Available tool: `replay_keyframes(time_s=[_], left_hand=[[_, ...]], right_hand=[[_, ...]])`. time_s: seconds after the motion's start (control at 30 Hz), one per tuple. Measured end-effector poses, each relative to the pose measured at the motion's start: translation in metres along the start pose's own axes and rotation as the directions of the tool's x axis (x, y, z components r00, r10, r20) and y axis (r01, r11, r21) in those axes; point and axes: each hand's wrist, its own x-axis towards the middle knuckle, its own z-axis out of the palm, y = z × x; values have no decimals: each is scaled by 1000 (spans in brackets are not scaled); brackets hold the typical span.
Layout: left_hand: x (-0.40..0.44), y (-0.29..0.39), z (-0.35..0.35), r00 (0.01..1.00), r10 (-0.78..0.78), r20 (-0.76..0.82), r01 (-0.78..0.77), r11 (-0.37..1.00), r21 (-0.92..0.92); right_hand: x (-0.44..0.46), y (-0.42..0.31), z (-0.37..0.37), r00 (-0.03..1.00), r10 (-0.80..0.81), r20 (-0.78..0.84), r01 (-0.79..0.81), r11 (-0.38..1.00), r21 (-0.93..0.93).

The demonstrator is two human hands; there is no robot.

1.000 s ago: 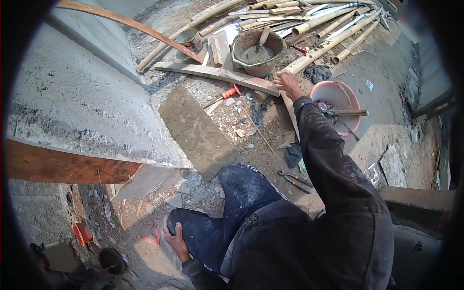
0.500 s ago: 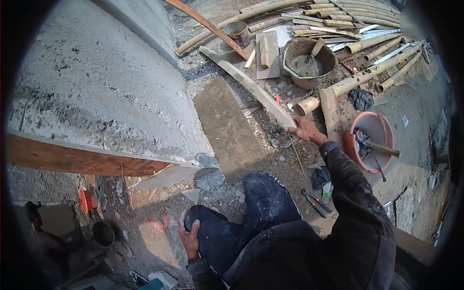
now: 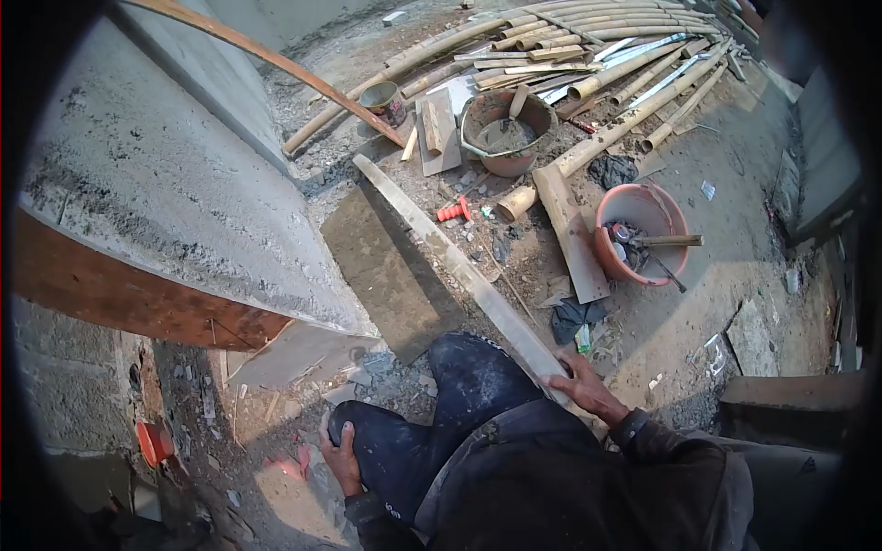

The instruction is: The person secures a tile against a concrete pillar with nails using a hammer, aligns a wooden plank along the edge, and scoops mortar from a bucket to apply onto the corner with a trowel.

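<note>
My right hand [image 3: 588, 389] is closed around the near end of a long pale straightedge [image 3: 459, 271], which slants away to the far left with mortar smears on its face. Its middle passes over a grey mortar-stained board [image 3: 381, 262] on the ground, beside my knee. My left hand [image 3: 344, 455] rests on my left knee, thumb apart from the fingers, holding nothing. A red ridged handle [image 3: 454, 209] lies on the rubble right of the straightedge.
A rough concrete wall [image 3: 175, 174] stands left. Ahead are a mortar bucket [image 3: 505, 138], a small can [image 3: 382, 103] and bamboo poles [image 3: 606, 32]. To the right sit an orange bucket [image 3: 643, 230] with tools and a wooden plank [image 3: 571, 234]. An orange container [image 3: 153, 443] is lower left.
My right hand has drawn the straightedge back toward my body, uncovering the red handle. The view has shifted right. The pliers and the other person at lower left no longer show clearly.
</note>
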Motion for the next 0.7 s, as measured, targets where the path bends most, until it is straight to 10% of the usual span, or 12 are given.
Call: replay_keyframes(time_s=[0.7], left_hand=[[-5,11,-4,993,97,-69,-86,986,141]], right_hand=[[-53,-26,-29,999,53,-3,-50,962,269]])
